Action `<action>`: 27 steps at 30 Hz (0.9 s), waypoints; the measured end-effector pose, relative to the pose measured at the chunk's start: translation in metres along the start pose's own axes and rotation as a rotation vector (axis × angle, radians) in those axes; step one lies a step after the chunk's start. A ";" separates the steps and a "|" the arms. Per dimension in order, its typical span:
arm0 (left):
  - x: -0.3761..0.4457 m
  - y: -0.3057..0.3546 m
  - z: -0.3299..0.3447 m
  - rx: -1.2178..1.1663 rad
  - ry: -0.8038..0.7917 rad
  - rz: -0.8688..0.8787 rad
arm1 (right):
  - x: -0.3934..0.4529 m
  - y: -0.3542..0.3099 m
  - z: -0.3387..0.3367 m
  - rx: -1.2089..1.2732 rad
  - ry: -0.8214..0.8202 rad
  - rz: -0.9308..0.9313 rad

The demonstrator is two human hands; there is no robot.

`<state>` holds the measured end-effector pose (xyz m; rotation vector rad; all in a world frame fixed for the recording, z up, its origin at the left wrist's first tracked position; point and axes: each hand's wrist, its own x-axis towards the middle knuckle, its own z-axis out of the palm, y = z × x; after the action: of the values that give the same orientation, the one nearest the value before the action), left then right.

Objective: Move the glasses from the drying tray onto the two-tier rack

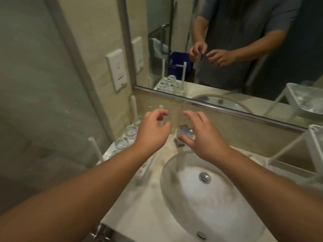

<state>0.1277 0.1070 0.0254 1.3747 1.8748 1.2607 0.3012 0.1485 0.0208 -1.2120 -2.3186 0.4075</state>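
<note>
- Left grip (153,126) raised over the back of the desk, fingers curled, thumb and forefinger slightly parted; grasping or released cannot be told through the blur.
- Right grip (201,135) just beside it, fingers spread and bent, thumb low; likewise cannot be told.
- Between the two, a faint clear glass-like shape (176,119), only a thin upright edge visible against the wall; touching either grip or not cannot be told.
- Behind the right thumb, a blurred silvery faucet (185,134).
- Left of the left grip, the glasses (125,137): clear, round, thick-based, standing close together in a row in the drying tray (108,154).
- Tray white, with upright white posts (95,149) at its corners, set at the left end of the desk (139,215) against the wall.
- Below both grips, the oval white sink (209,203) with a metal drain (204,177).
- At the far right edge, the two-tier rack (314,145), white, with slanted legs, standing on the desk well apart from the tray.
- Above, the mirror (227,41), showing both arms, the glasses and the rack's upper tier.
</note>
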 end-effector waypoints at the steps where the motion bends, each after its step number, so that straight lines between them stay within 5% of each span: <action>1: 0.000 -0.010 -0.013 0.013 0.018 -0.014 | 0.006 -0.010 0.011 0.014 -0.017 -0.013; 15: -0.028 -0.152 -0.101 -0.022 0.093 -0.346 | 0.059 -0.096 0.143 0.051 -0.445 -0.112; 27: -0.028 -0.206 -0.081 0.484 -0.132 -0.411 | 0.075 -0.104 0.173 0.132 -0.694 0.147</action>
<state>-0.0226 0.0365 -0.1238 1.1624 2.3049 0.5231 0.0993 0.1454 -0.0535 -1.3228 -2.6987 1.1709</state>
